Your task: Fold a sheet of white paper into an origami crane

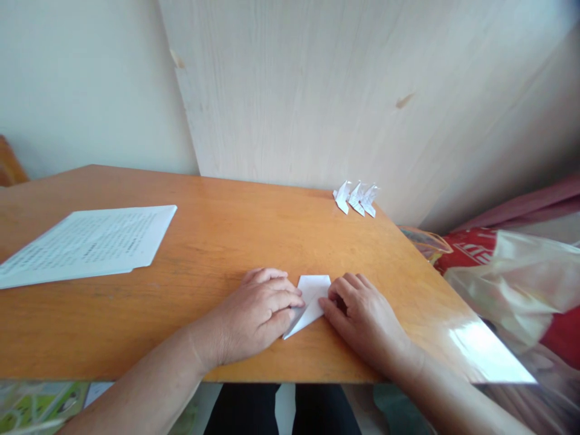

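Observation:
A small white folded paper (310,305) lies on the wooden table in front of me, flat at the top and tapering to a point at its lower left. My left hand (267,311) rests on its left side, fingers stretched out and lying flat over the edge. At the right edge, my right hand (357,311) is closed, with thumb and curled index finger pinching the paper. A diagonal flap crosses the paper between the two hands. My fingertips hide parts of both sides.
Several printed sheets (97,238) lie stacked on the left of the table (217,223). Three small folded paper pieces (356,198) stand in a row at the back right, near the wall panel (290,96). Plastic bags (512,284) are piled beyond the right edge.

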Demonstrator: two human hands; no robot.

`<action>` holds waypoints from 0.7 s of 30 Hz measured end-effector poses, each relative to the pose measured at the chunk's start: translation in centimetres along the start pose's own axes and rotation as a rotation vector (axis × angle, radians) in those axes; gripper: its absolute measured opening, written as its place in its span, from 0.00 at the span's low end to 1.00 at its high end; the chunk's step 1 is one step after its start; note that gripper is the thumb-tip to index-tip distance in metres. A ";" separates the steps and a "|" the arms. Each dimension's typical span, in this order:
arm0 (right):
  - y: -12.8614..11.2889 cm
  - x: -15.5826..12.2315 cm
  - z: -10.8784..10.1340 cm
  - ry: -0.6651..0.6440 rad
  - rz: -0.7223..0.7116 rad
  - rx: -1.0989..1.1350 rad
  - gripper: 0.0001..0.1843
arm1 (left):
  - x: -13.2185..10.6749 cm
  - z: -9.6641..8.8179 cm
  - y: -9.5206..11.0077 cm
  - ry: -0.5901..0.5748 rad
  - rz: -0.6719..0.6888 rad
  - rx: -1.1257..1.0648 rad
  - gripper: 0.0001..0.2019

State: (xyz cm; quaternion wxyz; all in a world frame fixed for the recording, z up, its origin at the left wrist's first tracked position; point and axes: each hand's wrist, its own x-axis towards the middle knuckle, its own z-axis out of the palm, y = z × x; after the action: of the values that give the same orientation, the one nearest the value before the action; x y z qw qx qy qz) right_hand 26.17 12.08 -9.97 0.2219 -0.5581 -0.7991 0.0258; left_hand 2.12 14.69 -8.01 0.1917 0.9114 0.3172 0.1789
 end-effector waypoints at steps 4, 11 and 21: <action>-0.1 -0.1 0.0 -0.006 0.009 -0.008 0.10 | -0.1 0.0 0.1 -0.012 -0.039 0.023 0.13; -0.2 -0.1 -0.2 -0.017 0.015 -0.005 0.09 | -0.2 0.3 0.2 -0.002 -0.060 0.066 0.12; 0.0 -0.2 0.1 0.008 -0.031 -0.032 0.10 | -0.2 0.1 0.8 -0.022 -0.052 0.061 0.17</action>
State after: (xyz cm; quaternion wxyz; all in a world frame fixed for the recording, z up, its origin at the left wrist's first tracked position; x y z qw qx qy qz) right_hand 26.18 11.94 -10.07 0.2167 -0.5491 -0.8072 0.0072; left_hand 2.44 13.94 -7.76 0.1720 0.9100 0.3441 0.1543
